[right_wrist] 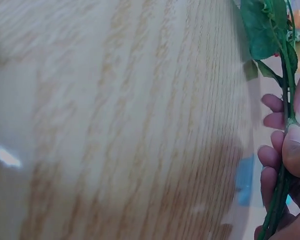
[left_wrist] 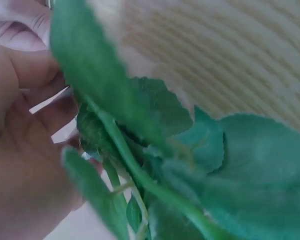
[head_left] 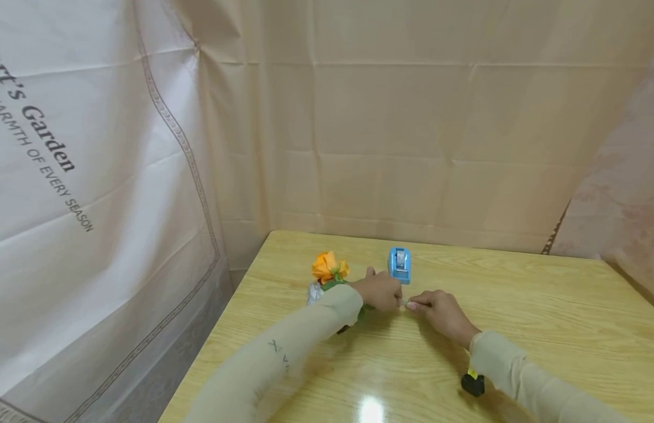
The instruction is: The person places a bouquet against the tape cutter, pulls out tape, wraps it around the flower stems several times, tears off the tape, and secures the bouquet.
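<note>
A bunch of artificial flowers lies across the middle of the table, with an orange bloom (head_left: 327, 265) and a whitish one (head_left: 314, 292) at its left end. My left hand (head_left: 381, 291) pinches the green stems (right_wrist: 277, 202) just below the leaves. Close beside it, my right hand (head_left: 447, 315) grips the same stems further down, thumb along them. In the right wrist view a small pale spot shows on the stems where both thumbs meet. Large green leaves (left_wrist: 95, 75) cover part of my left hand in the left wrist view.
A blue tape dispenser (head_left: 399, 265) stands just behind my hands on the wood-grain table (head_left: 543, 317). Beneath the right sleeve is a small black-and-yellow object (head_left: 472, 382). Beige cloth (head_left: 411, 117) hangs behind the table, and a printed white cloth (head_left: 94, 176) hangs on the left.
</note>
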A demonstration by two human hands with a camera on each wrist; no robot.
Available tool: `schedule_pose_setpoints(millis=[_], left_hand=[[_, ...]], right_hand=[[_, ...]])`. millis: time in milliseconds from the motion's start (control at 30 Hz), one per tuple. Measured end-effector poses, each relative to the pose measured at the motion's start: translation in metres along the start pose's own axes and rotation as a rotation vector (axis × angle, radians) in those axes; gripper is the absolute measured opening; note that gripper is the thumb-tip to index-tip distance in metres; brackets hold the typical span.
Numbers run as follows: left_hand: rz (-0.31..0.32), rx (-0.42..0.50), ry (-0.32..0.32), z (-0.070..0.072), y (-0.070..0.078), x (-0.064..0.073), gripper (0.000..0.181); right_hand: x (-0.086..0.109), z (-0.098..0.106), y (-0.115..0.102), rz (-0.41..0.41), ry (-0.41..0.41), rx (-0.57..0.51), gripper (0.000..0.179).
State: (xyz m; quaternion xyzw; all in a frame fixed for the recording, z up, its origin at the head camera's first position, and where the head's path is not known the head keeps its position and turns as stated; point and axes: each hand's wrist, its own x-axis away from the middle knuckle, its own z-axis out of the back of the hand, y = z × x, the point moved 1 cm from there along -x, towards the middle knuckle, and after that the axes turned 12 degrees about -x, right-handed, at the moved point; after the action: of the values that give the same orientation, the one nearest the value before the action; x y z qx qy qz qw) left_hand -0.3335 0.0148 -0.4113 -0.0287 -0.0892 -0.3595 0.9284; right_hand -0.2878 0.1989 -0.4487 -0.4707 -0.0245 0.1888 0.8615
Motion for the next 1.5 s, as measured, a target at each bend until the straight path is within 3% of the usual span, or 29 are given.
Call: schedule_pose_setpoints(millis=[133, 367, 633, 900, 1067, 1333, 1500], left_hand=[[0.024, -0.029, 0.001, 0.003, 0.001, 0.003, 0.022], [0.057, -0.186, 0.113, -0.006, 0.003, -0.002, 0.031], [0.068, -0.299, 0.171, -0.011, 0.010, 0.001, 0.029], [0.061, -0.404, 0.220, -0.015, 0.012, 0.005, 0.028], [0.053, -0.482, 0.251, -0.019, 0.014, 0.005, 0.029], [0.016, -0.516, 0.236, -0.017, 0.016, 0.008, 0.030], [-0.007, -0.434, 0.137, -0.007, 0.010, 0.006, 0.031]], right_hand=[[-0.001, -0.001, 0.001, 0.005, -0.010, 0.008, 0.023], [-0.007, -0.001, 0.005, -0.088, -0.041, -0.014, 0.031], [-0.009, 0.003, 0.004, -0.157, -0.074, -0.023, 0.031], [-0.010, 0.002, 0.005, -0.137, -0.122, -0.074, 0.029], [-0.010, 0.001, 0.004, -0.103, -0.106, -0.057, 0.025], [-0.009, -0.001, 0.005, -0.030, -0.045, 0.020, 0.019], [-0.009, 0.001, 0.003, -0.011, -0.016, 0.031, 0.018]])
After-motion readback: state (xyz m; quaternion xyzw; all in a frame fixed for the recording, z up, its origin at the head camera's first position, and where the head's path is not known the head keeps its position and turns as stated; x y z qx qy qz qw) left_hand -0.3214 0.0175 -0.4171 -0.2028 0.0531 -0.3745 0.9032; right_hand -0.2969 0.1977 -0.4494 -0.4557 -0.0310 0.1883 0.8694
